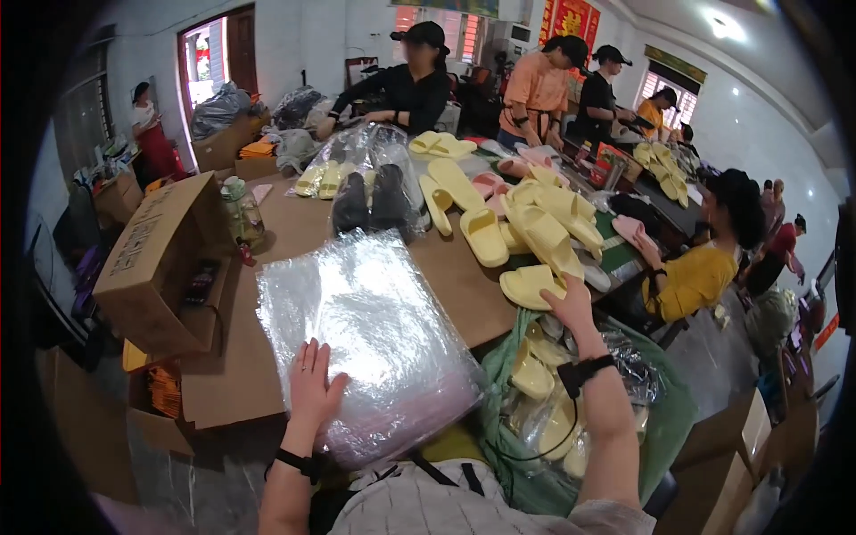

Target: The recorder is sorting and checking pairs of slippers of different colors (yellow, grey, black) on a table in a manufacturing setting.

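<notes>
My left hand lies flat, fingers stretched, on a stack of clear plastic bags that shines in the light. Off to the right, my right hand grips a pale yellow slipper at the table's edge; the fingertips are partly hidden. More yellow slippers are heaped just beyond it, with a few pink ones among them. Beneath my right forearm, a green sack holds yellow slippers in clear wrapping.
An open cardboard box stands on the left of the brown table, beside a bottle. Bagged dark slippers lie at the far side. Several co-workers surround the table, one in yellow close on the right. Cartons stand at lower right.
</notes>
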A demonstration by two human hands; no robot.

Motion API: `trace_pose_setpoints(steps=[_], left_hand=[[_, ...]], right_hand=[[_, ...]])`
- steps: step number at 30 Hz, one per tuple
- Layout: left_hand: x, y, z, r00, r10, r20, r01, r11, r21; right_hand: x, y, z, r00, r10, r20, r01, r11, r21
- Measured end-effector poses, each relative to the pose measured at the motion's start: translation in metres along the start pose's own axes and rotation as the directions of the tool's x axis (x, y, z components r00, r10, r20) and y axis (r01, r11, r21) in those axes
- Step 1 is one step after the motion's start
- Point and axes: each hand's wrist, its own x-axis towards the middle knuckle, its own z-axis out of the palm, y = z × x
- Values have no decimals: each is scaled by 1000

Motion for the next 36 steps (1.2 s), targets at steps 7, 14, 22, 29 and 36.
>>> trace_pose_setpoints(steps=[7,14,22,29,36], left_hand=[[-2,1,3,1000,-6,9,6,1000,-25],[-5,3,-3,998,-49,35,49,999,-12],[-4,2,-2,1000,-25,5,25,1000,-1],[-10,-3,-4,1000,-17,-14,17,1000,-9],[-7,0,-1,1000,-12,-18,12,1000,-2]], right_hand=[[92,27,65,981,193,-12,-153,815,558],[75,-99,53,974,164,158,-227,633,740],[42,-155,26,994,-56,97,42,989,140],[12,-129,44,945,53,323,0,987,-161],[-18,-91,113,881,6,474,-79,988,133]])
